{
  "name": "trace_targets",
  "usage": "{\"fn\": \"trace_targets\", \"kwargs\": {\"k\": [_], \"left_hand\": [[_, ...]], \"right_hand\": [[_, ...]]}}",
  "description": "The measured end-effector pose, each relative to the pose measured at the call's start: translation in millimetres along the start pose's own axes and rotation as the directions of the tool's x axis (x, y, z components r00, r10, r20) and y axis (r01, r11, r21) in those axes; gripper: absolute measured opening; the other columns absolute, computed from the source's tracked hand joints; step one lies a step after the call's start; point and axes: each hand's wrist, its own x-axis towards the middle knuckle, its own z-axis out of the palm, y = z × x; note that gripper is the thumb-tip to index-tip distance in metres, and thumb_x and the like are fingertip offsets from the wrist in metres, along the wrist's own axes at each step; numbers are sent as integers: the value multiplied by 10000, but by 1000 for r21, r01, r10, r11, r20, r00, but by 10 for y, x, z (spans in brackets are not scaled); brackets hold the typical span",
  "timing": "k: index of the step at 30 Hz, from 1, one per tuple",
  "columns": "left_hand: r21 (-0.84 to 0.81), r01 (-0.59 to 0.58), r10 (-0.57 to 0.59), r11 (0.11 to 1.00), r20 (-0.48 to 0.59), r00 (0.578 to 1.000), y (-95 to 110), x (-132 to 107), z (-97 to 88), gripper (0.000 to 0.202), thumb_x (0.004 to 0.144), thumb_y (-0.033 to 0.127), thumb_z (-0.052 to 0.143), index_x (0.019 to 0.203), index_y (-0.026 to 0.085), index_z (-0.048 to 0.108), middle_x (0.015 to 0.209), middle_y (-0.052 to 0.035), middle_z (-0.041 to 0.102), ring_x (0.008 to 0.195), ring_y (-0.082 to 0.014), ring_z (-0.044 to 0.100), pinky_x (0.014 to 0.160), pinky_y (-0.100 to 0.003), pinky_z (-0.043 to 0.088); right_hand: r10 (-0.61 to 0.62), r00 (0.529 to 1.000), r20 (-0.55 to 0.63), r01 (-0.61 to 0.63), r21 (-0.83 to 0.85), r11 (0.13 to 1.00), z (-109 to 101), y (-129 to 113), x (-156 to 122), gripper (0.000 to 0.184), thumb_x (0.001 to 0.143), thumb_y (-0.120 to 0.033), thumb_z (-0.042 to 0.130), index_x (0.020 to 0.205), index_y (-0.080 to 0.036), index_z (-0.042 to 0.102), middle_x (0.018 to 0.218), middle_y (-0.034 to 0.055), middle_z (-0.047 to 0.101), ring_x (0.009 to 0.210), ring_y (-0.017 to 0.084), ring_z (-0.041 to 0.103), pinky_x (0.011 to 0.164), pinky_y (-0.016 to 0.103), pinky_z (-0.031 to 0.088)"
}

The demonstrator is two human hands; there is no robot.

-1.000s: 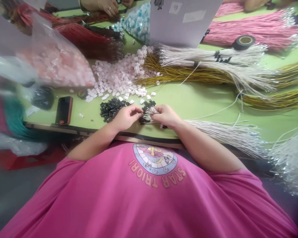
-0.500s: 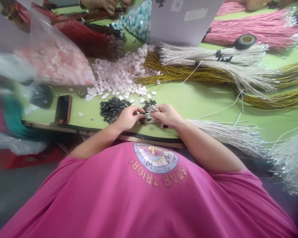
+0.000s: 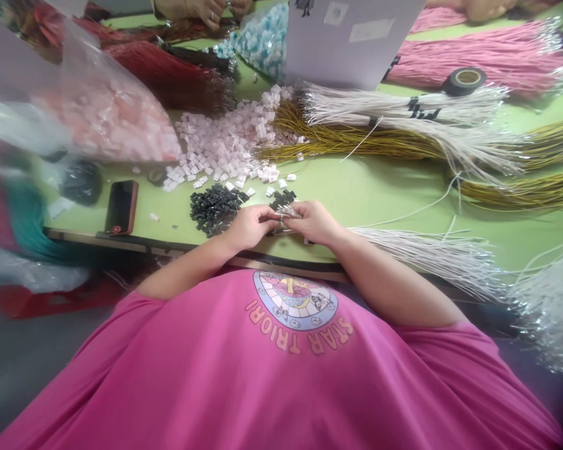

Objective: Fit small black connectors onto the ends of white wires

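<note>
My right hand point(image 3: 316, 222) is closed around the end of a bundle of white wires point(image 3: 417, 250), whose length trails off to the right over the table edge. Silvery wire tips point(image 3: 288, 211) poke out from its fingers. My left hand point(image 3: 252, 226) meets them, thumb and forefinger pinched at the tips; whatever small piece it holds is too small to make out. Black connector housings point(image 3: 281, 199) lie just beyond the fingertips, close to the wire tips. Left of my left hand is a heap of black connector housings point(image 3: 214, 206).
White connectors point(image 3: 234, 140) are spilled behind the black heap, beside a plastic bag of pinkish pieces point(image 3: 117, 125). A phone point(image 3: 121, 207) lies at left. Yellow wires point(image 3: 394, 142), pink wires point(image 3: 478, 53) and a tape roll point(image 3: 465, 78) lie at right. Another person's hand point(image 3: 210, 11) shows at the top.
My left hand has moved slightly right, and its fingers now meet the wire tips at my right hand. The right hand keeps hold of the wires.
</note>
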Motion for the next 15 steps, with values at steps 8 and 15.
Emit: {"fn": "trace_targets", "kwargs": {"k": [8, 15], "left_hand": [[124, -88, 86, 988, 18, 996, 103, -66, -61, 70, 764, 225, 645, 809, 185, 680, 791, -19, 669, 714, -149, 607, 686, -293, 482], [425, -144, 182, 894, -51, 982, -95, -83, -533, 142, 827, 263, 579, 887, 181, 679, 958, -57, 644, 902, -179, 591, 825, -317, 461]], "right_hand": [[-2, 1000, 12, 2, 3, 1000, -40, 2, -5, 163, 719, -321, 564, 711, -159, 578, 601, -20, 494, 448, 67, 457, 330, 184, 354], [26, 998, 54, -28, 31, 999, -127, 19, -5, 238, 697, -338, 606, 823, -144, 663, 699, 23, 591, 536, 104, 530, 357, 200, 423]]}}
